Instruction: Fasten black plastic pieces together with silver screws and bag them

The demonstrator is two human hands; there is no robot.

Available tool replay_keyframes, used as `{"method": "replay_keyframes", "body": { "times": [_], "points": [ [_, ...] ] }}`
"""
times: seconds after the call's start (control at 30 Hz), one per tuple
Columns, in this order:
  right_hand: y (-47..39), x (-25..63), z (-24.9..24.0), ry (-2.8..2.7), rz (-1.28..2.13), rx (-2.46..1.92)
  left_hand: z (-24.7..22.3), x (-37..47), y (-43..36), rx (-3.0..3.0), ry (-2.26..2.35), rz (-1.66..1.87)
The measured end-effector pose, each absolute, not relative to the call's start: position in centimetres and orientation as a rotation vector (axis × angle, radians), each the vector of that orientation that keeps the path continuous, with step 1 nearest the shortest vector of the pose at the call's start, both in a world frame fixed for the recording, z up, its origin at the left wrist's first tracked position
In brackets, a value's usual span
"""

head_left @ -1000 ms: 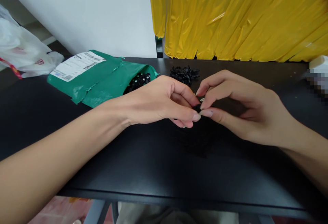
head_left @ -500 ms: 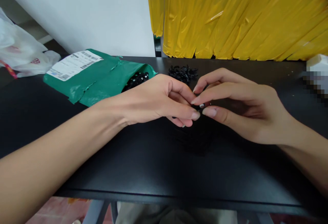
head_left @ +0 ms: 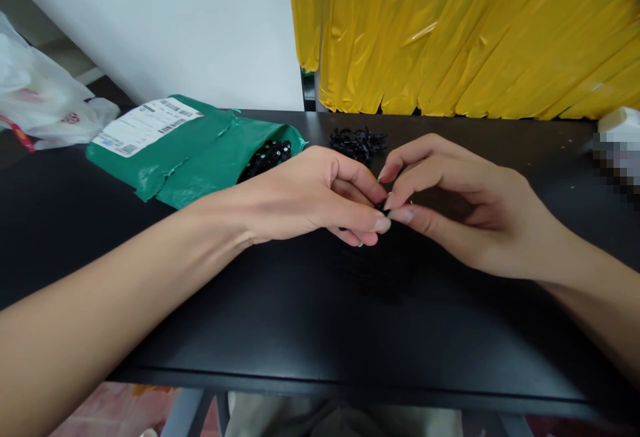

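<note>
Between the fingertips of both hands is a small black piece (head_left: pixel 383 206), mostly hidden. My left hand (head_left: pixel 325 194) pinches it from the left with thumb and fingers. My right hand (head_left: pixel 465 207) meets it from the right, thumb and index finger closed on its edge. Behind the hands lies a loose pile of small black pieces (head_left: pixel 356 144) on the dark table (head_left: pixel 310 324). A green plastic mailer (head_left: pixel 200 154) with a white label lies left of the pile, its mouth open and more black pieces with shiny dots (head_left: pixel 270 156) inside.
A white plastic bag (head_left: pixel 45 97) sits at the far left. Yellow plastic sheeting (head_left: pixel 450 37) hangs behind the table beside a white panel (head_left: pixel 200 24). A white object, partly blurred out, (head_left: pixel 623 124) stands at the right edge.
My right thumb and index finger have come together on the black piece. The shiny spot seen between the fingertips before is now covered. My left hand has barely moved.
</note>
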State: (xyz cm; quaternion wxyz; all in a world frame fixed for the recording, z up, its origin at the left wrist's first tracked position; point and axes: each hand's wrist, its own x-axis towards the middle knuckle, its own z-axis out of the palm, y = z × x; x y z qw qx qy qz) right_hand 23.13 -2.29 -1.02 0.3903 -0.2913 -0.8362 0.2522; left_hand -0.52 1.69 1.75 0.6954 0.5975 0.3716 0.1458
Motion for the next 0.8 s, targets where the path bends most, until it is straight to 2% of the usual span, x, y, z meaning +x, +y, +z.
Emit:
{"method": "replay_keyframes", "body": {
  "times": [0.1, 0.3, 0.47, 0.63, 0.8],
  "points": [
    [-2.18, 23.19, -0.98, -2.102, 0.737, -0.693, 1.60, -0.56, 1.73, 1.317, 0.816, 0.344],
    [-2.05, 23.19, -1.06, -2.136, 0.613, -0.714, 1.59, -0.63, 1.75, 1.348, 0.805, 0.336],
    [-2.09, 23.24, -1.24, -2.066, 0.779, -0.688, 1.57, -0.63, 1.74, 1.318, 0.806, 0.355],
    [-1.96, 23.27, -1.17, -2.094, 0.687, -0.701, 1.70, -0.53, 1.55, 1.329, 0.805, 0.333],
    [-2.05, 23.26, -1.19, -2.007, 0.857, -0.676, 1.57, -0.52, 1.38, 1.291, 0.768, 0.352]
  ]
}}
